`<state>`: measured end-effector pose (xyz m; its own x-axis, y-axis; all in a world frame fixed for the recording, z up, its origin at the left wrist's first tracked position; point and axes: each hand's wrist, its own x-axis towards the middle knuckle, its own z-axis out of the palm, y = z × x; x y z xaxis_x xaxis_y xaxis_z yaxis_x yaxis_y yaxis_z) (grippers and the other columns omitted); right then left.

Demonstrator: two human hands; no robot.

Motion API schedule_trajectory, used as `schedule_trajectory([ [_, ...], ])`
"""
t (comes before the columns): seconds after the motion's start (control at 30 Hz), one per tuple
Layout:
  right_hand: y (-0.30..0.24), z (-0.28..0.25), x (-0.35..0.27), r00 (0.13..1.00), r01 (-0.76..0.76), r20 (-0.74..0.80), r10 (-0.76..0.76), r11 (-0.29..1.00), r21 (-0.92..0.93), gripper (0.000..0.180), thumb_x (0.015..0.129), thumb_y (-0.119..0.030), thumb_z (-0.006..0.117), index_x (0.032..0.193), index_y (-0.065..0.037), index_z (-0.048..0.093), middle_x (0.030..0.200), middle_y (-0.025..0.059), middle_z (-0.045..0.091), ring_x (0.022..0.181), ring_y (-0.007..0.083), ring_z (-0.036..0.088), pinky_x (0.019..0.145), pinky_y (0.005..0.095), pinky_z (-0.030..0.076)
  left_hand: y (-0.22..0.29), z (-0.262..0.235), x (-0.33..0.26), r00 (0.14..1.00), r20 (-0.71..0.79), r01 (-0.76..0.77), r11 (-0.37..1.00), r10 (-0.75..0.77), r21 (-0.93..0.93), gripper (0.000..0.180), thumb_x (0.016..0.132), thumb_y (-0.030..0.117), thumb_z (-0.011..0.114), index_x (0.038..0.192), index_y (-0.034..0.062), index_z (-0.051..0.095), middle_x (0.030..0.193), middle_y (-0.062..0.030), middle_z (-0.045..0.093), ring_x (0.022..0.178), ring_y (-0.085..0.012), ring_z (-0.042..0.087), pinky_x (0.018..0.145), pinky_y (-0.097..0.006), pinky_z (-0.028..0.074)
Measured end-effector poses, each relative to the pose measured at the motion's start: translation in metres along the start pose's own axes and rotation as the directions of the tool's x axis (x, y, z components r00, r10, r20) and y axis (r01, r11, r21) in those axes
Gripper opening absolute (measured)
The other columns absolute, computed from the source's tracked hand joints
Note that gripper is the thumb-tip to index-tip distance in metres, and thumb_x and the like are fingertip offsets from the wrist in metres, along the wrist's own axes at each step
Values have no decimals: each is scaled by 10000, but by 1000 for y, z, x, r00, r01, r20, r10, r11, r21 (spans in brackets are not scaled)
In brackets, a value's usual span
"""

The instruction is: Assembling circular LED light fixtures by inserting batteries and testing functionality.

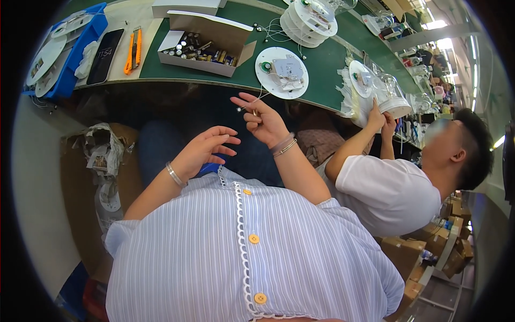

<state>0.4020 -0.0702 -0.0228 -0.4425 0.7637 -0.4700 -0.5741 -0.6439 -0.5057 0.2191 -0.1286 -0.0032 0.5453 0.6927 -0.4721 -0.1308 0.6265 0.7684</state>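
Note:
My left hand (205, 148) is held in front of my body with its fingers apart and nothing in it. Just beyond it, my right hand (266, 122) pinches a thin white wire (261, 97), whose small dark end piece (239, 109) pokes out by the fingertips. This wire runs up to a round white disc (292, 88) lying at the bench's near edge. On the disc are a grey square box, a small green round part and more loose wires. Behind it to the left, an open white carton (206, 48) holds several small cylindrical batteries (201, 52).
A stack of white discs (306, 27) stands farther back on the green bench (241, 80). To the left lie an orange cutter knife (134, 49), a phone (105, 56) and a blue bin (70, 70) of discs. At right, a co-worker (386, 182) handles a white disc lamp.

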Motion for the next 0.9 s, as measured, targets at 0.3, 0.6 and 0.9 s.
schedule_trajectory([
  [0.3,-8,-61,-34,961,52,-235,-145,931,-362,303,749,-78,402,1044,-15,432,1020,129,527,377,24,256,351,150,231,-3,-3,-4,998,-54,41,999,-41,12,301,822,270,405,1042,72,456,996,-78,529,818,-124,527,659,-222,432],
  [0.6,-29,-58,-15,770,349,-348,-534,810,-472,181,817,-225,470,796,-48,503,674,25,536,375,22,274,340,169,213,-9,-10,-2,993,-109,23,994,-35,-109,262,821,254,417,1011,83,474,973,-77,537,801,-124,531,642,-221,436],
  [0.9,-28,-32,-7,870,166,-344,-352,868,-469,159,795,-177,487,852,-34,527,668,20,546,375,21,268,342,163,195,18,-66,-13,798,-440,-390,909,412,146,186,793,160,454,939,64,518,836,-22,567,606,-21,452,482,-134,344],
])
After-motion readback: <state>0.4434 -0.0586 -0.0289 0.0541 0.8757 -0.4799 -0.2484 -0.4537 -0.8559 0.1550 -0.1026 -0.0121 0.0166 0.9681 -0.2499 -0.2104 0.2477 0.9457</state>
